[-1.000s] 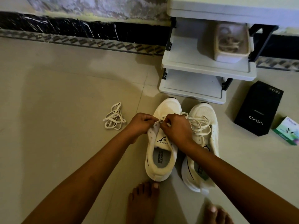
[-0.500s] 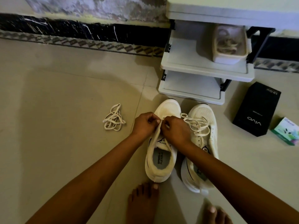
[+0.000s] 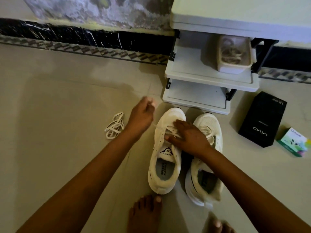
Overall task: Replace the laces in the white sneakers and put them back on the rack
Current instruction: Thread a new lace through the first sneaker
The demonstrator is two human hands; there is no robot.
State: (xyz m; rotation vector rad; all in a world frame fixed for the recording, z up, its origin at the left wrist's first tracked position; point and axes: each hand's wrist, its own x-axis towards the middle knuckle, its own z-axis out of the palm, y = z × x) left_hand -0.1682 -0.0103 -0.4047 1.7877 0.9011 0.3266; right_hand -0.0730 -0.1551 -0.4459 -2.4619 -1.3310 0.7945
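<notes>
2 sneakers (image 3: 168,175) on beige tile floor (image 3: 58,106) by rack (image 3: 193,98), left hand (image 3: 140,116) pinching lace (image 3: 169,131), right hand (image 3: 190,138) pressing flat

left hand (image 3: 140,117): pulled lace (image 3: 169,131) away leftward | right hand (image 3: 190,137): flattened on sneaker (image 3: 172,116)

**Smeared, covered, cropped**

Blur smears the left hand's (image 3: 140,117) fingertips where they pinch the flat white lace (image 3: 155,125). The right hand (image 3: 190,137) covers the middle lacing of the left-side white mesh sneaker (image 3: 165,167). The tangle inside the beige plastic tub (image 3: 234,69) is too dim to identify. The white plastic shoe rack (image 3: 210,78) runs off the top edge.
</notes>
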